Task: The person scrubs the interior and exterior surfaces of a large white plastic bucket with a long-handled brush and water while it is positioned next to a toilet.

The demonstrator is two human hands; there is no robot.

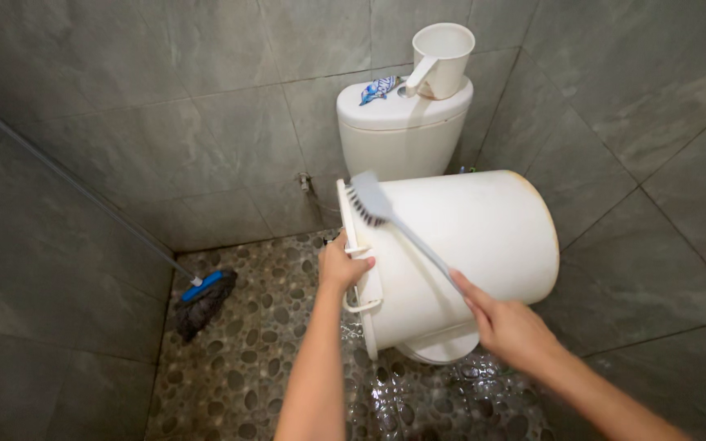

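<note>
Head view, single frame, looking down into a tiled bathroom corner.

Item 1: large white bucket (467, 253), tipped on its side over the toilet bowl, rim toward us on the left, base to the right. We see the outer wall and the rim only; the inside is turned away from the camera. The toilet bowl (443, 347) under it is almost wholly hidden; a pale curved edge shows beneath.

Item 2: our left hand (343, 265), closed on the bucket's rim beside the white handle bracket, thumb over the edge. The fingers behind the rim are out of sight.

Item 3: our right hand (504, 327), closed around the lower end of a grey long-handled brush (394, 224). The brush head with dark bristles lies against the rim at the top left of the bucket. Whether the bristles press on the rim or just meet it, we cannot tell. The two hands are apart, one at each end of the brush shaft.

Item 4: white cistern (402, 131) behind the bucket, carrying a white dipper (441, 57) with handle, upright, and a small blue-and-white packet (377, 90), too small to identify.

Item 5: blue-headed mop (204, 298) at left, dark strands on the pebble floor (263, 367); its pole runs up and is cut off by the frame edge.

Item 6: floor wet and shiny near the bucket. Grey tile walls (165, 122) all round.
</note>
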